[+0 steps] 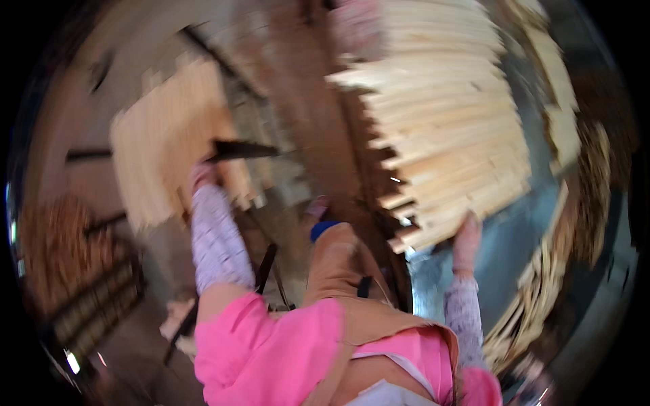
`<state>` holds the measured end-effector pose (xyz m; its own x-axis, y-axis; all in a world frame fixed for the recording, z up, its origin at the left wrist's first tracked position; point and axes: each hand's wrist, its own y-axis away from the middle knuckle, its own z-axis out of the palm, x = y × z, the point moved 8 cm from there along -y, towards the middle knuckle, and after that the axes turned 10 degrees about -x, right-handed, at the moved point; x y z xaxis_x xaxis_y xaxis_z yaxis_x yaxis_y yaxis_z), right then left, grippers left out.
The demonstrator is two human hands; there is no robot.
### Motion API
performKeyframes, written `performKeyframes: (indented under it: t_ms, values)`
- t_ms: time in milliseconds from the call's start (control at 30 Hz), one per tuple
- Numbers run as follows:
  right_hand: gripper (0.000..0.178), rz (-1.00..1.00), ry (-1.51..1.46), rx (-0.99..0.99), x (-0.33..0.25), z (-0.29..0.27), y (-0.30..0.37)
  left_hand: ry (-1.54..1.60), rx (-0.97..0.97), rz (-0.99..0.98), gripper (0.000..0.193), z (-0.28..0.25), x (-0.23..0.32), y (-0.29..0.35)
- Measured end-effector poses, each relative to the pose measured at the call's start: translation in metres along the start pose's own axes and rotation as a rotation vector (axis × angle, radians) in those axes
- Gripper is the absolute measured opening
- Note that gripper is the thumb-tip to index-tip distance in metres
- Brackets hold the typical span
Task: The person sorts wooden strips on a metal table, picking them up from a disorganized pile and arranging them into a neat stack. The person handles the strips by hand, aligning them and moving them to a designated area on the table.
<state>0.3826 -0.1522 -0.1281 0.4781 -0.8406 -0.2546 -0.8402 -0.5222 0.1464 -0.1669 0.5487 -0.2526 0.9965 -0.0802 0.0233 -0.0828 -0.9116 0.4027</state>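
Note:
My right hand reaches to the near edge of a wide layer of pale wooden strips on a grey metal table. Its fingers look stretched out and lie against the nearest strip. My left hand is at the near right part of a stack of pale wooden strips, beside a dark upright bar. Motion blur hides its fingers, so a grip cannot be made out. The strips on the table lie side by side with uneven left ends.
The metal table carries more thin strips along its right side. A pinkish blurred shape shows at the table's far left. A pile of brown wood pieces stands at the left. Dark metal bars stick out around the left stack.

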Motion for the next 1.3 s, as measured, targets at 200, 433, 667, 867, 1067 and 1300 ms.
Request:
performKeyframes:
  t_ms: [200, 433, 667, 867, 1067, 1300]
  values:
    - [0.006, -0.153, -0.015, -0.333, -0.098, -0.020, -0.009, 0.168, 0.239, 0.590, 0.041, 0.047, 0.143, 0.118]
    - [0.045, 0.316, -0.425, 0.078, 0.112, -0.086, 0.200, 0.001, -0.370, 1.010, 0.035, 0.152, 0.239, 0.432]
    - [0.056, 1.315, 0.223, 0.435, 0.448, -0.240, 0.549, -0.123, -0.666, 1.330, 0.029, 0.155, 0.317, 0.680]
    - [0.031, 1.348, -0.300, 0.324, 0.524, -0.185, 0.601, 0.078, -0.987, 1.743, 0.036, 0.181, 0.483, 1.009]
    - [0.038, 0.761, -0.556, 0.147, 0.414, -0.190, 0.560, -0.152, -2.053, 0.742, 0.040, 0.297, 0.480, 1.173]
    - [0.085, 1.624, -0.325, 0.072, 0.654, -0.208, 0.677, -0.289, -1.690, 1.213, 0.035, 0.278, 0.483, 1.153]
